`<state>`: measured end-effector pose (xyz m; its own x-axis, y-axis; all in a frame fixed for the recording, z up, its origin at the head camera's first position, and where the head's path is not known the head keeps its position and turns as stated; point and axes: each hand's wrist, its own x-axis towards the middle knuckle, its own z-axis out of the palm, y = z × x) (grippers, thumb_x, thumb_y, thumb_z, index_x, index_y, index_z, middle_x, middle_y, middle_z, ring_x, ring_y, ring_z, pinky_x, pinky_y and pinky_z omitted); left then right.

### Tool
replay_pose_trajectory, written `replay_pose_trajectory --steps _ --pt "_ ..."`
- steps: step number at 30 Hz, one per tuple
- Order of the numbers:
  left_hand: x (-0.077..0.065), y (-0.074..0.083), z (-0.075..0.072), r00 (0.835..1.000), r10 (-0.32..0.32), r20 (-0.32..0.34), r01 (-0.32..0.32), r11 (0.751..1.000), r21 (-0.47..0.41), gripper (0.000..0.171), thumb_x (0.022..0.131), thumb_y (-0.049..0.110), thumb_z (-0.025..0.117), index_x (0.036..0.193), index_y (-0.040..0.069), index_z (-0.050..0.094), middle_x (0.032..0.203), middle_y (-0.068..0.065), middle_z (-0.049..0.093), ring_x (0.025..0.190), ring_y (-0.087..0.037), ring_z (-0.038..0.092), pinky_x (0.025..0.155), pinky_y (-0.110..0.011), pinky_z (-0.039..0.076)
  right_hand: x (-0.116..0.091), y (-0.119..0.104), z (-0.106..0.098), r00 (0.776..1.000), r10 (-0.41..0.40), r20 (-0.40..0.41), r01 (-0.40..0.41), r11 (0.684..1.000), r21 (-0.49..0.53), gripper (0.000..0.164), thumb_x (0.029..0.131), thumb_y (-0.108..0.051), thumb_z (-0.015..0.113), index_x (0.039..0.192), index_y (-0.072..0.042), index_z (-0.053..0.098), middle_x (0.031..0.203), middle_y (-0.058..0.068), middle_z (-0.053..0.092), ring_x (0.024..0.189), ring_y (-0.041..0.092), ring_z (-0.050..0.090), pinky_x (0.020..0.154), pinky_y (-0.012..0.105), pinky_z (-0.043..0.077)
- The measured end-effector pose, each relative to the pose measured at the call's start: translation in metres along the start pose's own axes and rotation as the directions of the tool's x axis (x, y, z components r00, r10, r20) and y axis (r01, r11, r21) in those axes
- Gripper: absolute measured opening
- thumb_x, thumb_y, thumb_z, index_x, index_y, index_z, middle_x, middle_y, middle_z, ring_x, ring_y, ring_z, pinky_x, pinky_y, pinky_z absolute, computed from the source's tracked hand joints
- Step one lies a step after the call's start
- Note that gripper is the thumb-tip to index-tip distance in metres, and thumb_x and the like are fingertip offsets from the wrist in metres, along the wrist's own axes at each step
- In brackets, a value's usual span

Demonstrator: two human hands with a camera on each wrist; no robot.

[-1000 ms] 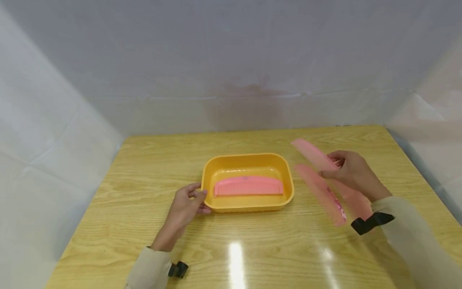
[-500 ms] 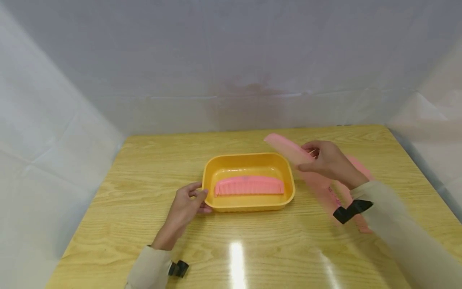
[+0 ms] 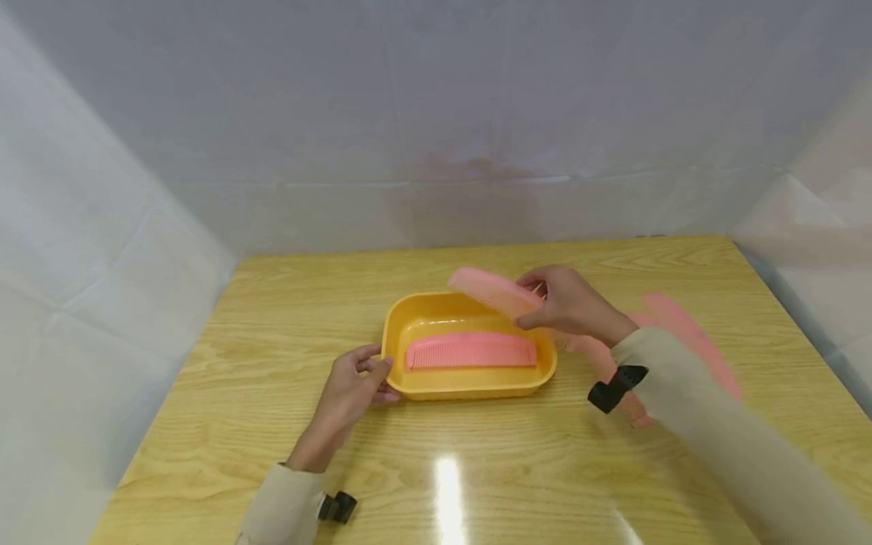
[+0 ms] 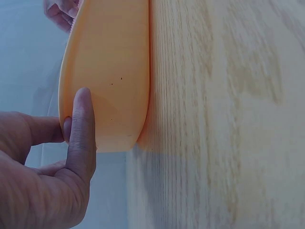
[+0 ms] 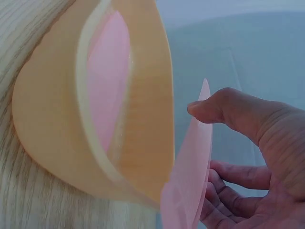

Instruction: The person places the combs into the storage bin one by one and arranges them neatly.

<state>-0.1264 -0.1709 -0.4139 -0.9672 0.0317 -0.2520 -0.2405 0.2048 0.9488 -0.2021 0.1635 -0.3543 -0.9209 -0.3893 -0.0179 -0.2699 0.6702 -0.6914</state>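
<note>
My left hand (image 3: 349, 390) pinches the rim of a yellow plastic basin (image 3: 470, 393) at its left end; in the left wrist view one finger lies along the basin's outer wall (image 4: 114, 95). Flat inside the basin rests a pink comb (image 3: 470, 350). Over the basin's back right rim, my right hand (image 3: 572, 303) grips a second pink comb (image 3: 492, 291) by one end, between thumb and fingers. That comb is tilted, its free end pointing left. In the right wrist view the held comb (image 5: 193, 167) appears beside the basin's wall, apart from the comb inside.
Two more pink pieces, a curved comb (image 3: 695, 341) and another comb (image 3: 602, 359), lie on the wooden table (image 3: 272, 325) at the right, partly hidden by the right sleeve (image 3: 688, 386). White sheeting (image 3: 436, 212) hangs behind the table and at both sides.
My right hand has carried the held comb leftward from above the other combs to over the basin's back right part. My left hand and the basin have stayed in place.
</note>
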Motion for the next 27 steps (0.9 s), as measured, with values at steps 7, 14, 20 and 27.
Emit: replay_pose_trajectory --steps 7,14,20,27 --pt "0.001 0.0 0.001 1.0 -0.005 -0.004 0.005 1.0 0.0 0.046 0.105 0.01 0.056 0.147 -0.005 0.045 0.104 -0.024 0.056 0.073 -0.022 0.07 0.07 -0.034 0.066 0.012 -0.008 0.015 0.998 -0.045 0.043 0.046 0.998 -0.031 0.06 0.078 -0.015 0.087 0.128 0.008 0.062 0.122 0.021 0.064 0.104 0.034 0.059 0.091 0.048 0.056" --pt "0.001 0.0 0.001 1.0 0.001 -0.002 -0.001 1.0 0.002 0.046 0.105 0.01 0.056 0.147 -0.004 0.045 0.103 -0.023 0.056 0.073 -0.022 0.07 0.07 -0.034 0.066 0.021 -0.013 0.027 0.994 -0.06 0.093 0.065 0.996 -0.055 0.06 0.077 -0.016 0.087 0.128 0.007 0.063 0.117 0.018 0.065 0.102 0.031 0.06 0.088 0.045 0.056" --pt "0.0 -0.001 0.002 1.0 0.004 0.0 -0.004 1.0 0.004 0.045 0.105 0.01 0.056 0.147 -0.004 0.046 0.103 -0.023 0.057 0.073 -0.022 0.07 0.07 -0.034 0.066 0.026 -0.014 0.037 0.987 -0.065 0.144 0.074 0.995 -0.059 0.057 0.075 -0.014 0.087 0.124 0.004 0.065 0.116 0.015 0.066 0.1 0.028 0.061 0.086 0.042 0.057" --pt "-0.001 -0.001 0.002 1.0 0.008 0.004 -0.008 1.0 -0.001 0.046 0.105 0.01 0.056 0.147 -0.004 0.045 0.102 -0.022 0.056 0.073 -0.023 0.07 0.07 -0.034 0.066 0.027 -0.015 0.05 0.977 -0.051 0.206 0.073 0.992 -0.101 0.057 0.076 -0.014 0.087 0.126 0.003 0.065 0.119 0.014 0.064 0.107 0.028 0.059 0.092 0.041 0.056"
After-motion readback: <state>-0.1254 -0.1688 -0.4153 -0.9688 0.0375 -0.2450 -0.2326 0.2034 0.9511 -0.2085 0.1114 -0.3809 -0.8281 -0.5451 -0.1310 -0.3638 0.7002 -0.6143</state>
